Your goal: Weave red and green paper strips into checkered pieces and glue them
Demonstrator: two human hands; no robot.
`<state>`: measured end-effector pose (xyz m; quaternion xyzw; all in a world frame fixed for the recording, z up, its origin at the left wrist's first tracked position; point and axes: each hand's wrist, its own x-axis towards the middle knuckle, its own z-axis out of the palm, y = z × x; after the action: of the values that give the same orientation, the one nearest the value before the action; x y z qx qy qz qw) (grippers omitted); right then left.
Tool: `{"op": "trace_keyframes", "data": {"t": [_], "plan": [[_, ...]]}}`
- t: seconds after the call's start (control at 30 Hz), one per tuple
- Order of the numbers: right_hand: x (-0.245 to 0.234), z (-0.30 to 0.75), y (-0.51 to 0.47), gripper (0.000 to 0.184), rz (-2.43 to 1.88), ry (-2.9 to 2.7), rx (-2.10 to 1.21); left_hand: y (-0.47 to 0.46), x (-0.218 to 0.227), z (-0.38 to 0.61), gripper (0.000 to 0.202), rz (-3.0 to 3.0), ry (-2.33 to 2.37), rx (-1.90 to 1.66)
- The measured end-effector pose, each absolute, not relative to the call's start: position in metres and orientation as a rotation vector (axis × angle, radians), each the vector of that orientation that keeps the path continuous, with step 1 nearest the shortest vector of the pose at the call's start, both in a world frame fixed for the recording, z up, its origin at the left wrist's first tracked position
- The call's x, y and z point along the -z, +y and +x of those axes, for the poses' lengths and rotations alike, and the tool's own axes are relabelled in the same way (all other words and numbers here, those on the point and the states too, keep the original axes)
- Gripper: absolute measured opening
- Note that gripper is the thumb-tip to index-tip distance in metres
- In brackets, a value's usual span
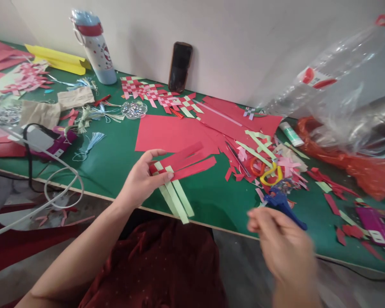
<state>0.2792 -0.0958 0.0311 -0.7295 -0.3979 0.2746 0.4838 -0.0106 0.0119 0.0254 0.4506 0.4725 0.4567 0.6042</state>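
Observation:
My left hand (146, 173) pinches a piece of woven paper strips (192, 161) over the near edge of the table. Its red strips point right, and its pale green strips hang down past the table edge. The fingers and thumb cover part of the checkered weave. Farther right, my right hand (280, 244) is raised with its fingers curled together, slightly blurred. Anything inside its grip is hidden. Just beyond that hand lies a blue glue gun (284, 207), beside yellow-handled scissors (272, 173). A large red paper sheet (170, 132) lies behind the left hand.
Finished woven pieces (147, 90) line the wall near a bottle (98, 51) and a leaning phone (180, 66). Paper scraps, a glue stick (291, 133) and a clear plastic bag (346, 72) crowd the right. Tassels (93, 141) and a white cable (80, 184) lie left.

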Motion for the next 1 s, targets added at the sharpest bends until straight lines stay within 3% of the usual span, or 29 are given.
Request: {"op": "trace_keyframes", "data": {"t": [0.1,0.23,0.57,1.0], "plan": [[-0.028,0.227,-0.071,0.038,-1.663,-1.185,-1.122,0.004,-0.029,0.003,0.059,1.032,1.024,-1.004],[-0.032,0.184,-0.049,0.042,-1.363,-1.355,-1.448,-0.002,-0.033,0.01,0.057,1.035,0.976,-0.99],[-0.032,0.173,-0.043,0.031,-1.481,-1.287,-1.453,-0.004,-0.031,0.012,0.056,1.14,1.108,-1.056],[-0.026,0.218,-0.082,0.037,-1.651,-1.27,-1.46,0.019,-0.031,-0.003,0.052,1.004,1.025,-1.352]]}}
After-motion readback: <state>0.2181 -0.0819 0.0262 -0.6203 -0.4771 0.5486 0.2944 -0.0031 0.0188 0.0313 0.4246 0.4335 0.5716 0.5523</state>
